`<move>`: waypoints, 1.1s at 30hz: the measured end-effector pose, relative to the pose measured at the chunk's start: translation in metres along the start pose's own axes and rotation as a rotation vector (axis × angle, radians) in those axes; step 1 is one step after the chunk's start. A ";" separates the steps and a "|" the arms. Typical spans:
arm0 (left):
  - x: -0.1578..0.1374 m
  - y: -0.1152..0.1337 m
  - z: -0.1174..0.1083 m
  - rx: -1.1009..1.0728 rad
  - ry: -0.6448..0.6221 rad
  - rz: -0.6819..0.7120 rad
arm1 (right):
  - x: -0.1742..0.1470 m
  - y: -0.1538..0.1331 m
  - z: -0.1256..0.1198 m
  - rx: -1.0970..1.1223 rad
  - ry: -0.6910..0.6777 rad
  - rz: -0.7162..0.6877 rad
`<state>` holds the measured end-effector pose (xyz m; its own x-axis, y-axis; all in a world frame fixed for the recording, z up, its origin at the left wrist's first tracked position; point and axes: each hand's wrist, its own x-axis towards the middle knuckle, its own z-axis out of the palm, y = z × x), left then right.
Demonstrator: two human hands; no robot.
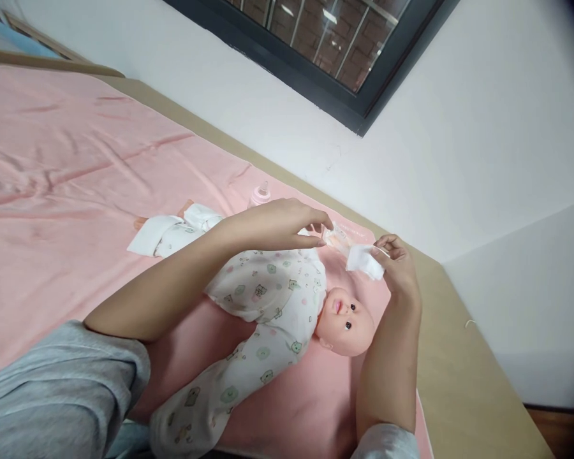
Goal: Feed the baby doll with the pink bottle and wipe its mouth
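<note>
A baby doll [347, 322] in white clothes printed with small animals lies on its back on a pink blanket [76, 178]. Above its head, my right hand [398, 264] pinches a small folded white cloth or wipe [365, 261] between thumb and fingers. My left hand [294, 226] reaches over the doll's body, thumb and fingers apart. Its fingertips are close to a clear plastic wrapper [335, 237]; whether they touch it I cannot tell. The wrapper borders the white cloth. My left forearm covers part of the doll's far side.
A pink baby bottle [259, 194] with a clear teat stands behind my left forearm. The wooden surface [452, 344] shows beyond the blanket at the right and along the white wall. A dark-framed window [358, 108] is set in that wall.
</note>
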<state>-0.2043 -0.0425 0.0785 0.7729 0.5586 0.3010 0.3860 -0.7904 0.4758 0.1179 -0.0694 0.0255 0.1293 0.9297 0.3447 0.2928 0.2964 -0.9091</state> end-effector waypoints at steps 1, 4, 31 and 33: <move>0.002 0.001 0.003 -0.030 0.017 0.012 | -0.004 -0.012 0.005 -0.048 -0.015 -0.038; 0.009 0.004 0.016 -0.161 0.074 0.043 | -0.021 -0.047 0.024 -0.163 -0.106 -0.103; 0.010 0.012 0.022 -0.415 -0.019 0.212 | -0.071 -0.097 0.059 -0.464 -0.161 -0.298; 0.010 0.015 0.024 -0.418 0.066 0.218 | -0.070 -0.096 0.061 -0.434 -0.163 -0.288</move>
<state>-0.1785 -0.0544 0.0684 0.7748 0.4163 0.4759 -0.0278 -0.7295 0.6834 0.0230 -0.1499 0.0739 -0.1527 0.8561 0.4937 0.6630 0.4592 -0.5912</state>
